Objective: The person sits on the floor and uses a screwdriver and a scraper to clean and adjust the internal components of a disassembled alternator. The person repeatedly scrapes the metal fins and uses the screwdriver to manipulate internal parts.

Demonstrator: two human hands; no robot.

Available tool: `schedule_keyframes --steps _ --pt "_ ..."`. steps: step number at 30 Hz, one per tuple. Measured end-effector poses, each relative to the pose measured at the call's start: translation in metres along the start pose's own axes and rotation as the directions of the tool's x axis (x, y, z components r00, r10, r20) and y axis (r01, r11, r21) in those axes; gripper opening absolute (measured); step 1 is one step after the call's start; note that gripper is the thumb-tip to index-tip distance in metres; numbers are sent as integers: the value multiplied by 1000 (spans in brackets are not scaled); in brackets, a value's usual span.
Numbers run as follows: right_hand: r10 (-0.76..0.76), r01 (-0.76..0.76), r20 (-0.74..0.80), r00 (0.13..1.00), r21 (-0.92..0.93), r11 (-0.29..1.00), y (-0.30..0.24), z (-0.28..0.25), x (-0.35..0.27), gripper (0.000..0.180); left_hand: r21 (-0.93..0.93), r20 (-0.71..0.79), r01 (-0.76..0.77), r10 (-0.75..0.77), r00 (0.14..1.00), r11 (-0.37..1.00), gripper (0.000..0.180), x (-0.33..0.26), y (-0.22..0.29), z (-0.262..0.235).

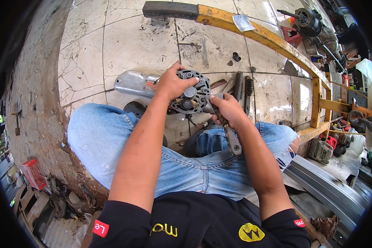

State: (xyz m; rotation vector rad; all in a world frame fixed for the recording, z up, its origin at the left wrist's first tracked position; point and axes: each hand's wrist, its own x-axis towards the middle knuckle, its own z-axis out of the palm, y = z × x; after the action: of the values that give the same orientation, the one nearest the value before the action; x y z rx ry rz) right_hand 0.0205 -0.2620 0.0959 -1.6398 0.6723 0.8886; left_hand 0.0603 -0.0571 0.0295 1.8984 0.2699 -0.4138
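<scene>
While the left hand (173,84) gripped the alternator (190,97), the right hand (227,109) clutched a wrench (231,138) — housing intact, teardown seemingly barely begun.

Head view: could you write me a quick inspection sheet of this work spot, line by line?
Surface: cracked, stained pale floor tiles; the person sits low, knees in blue jeans.
Job's things: dark round alternator housing held above the lap; metal hand tool set against its right side.
Clutter: silver metal cover behind the housing, wire brush, small dark bits on the tiles.
Grips: left hand clasps the housing from the top; right hand closed round the tool.
Cables: thin dark wire under the housing; its ends cannot be told.
Surroundings: yellow metal frame, machine parts at far right, red crate and rubble at left.
</scene>
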Motion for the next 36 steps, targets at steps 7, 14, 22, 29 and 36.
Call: schedule_keyframes --steps 7,14,22,29,36 --pt "-49 49 -10 999 9 999 0 2 6 32 -52 21 0 1 1000 999 56 1 -2 -1" --pt "-85 87 -38 996 28 996 1 6 4 32 -61 26 8 -6 1000 998 56 3 -4 -1" --pt "-30 30 7 1000 30 999 1 -1 6 32 -25 23 5 -4 1000 1000 56 2 0 0" --pt "-26 26 3 1000 45 999 -1 1 5 33 -7 -49 -72 72 996 997 54 5 -10 3" --pt "-26 26 30 999 -4 1000 3 -5 7 31 22 -68 -63 65 996 998 65 6 -12 7"
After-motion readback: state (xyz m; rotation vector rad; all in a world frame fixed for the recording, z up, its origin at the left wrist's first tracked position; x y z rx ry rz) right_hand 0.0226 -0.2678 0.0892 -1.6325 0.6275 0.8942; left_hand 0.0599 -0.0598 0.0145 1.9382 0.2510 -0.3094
